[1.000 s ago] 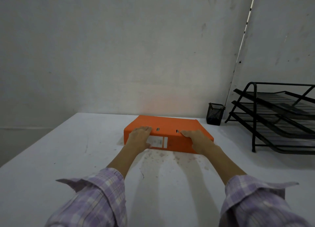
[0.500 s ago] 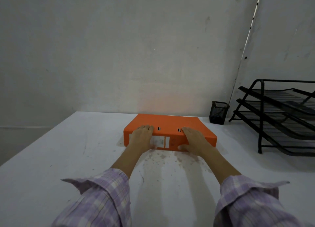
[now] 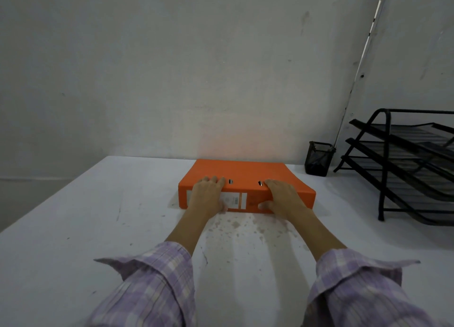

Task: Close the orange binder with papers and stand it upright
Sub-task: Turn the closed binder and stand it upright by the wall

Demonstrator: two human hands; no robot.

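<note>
The orange binder (image 3: 248, 173) lies flat and closed on the white table (image 3: 73, 228), its spine with a white label facing me. My left hand (image 3: 208, 195) grips the left part of the spine, fingers over the top cover and thumb low on the label. On the right part of the spine my right hand (image 3: 282, 197) holds the same way, thumb at the bottom edge. No papers show; the covers hide the inside.
A small black mesh pen cup (image 3: 318, 158) stands at the wall to the right of the binder. A black three-tier wire tray rack (image 3: 405, 164) fills the table's right side. The wall runs close behind the binder.
Both hands have slid a little lower on the spine, with the thumbs now under its bottom edge. The binder itself has stayed flat in the same spot.
</note>
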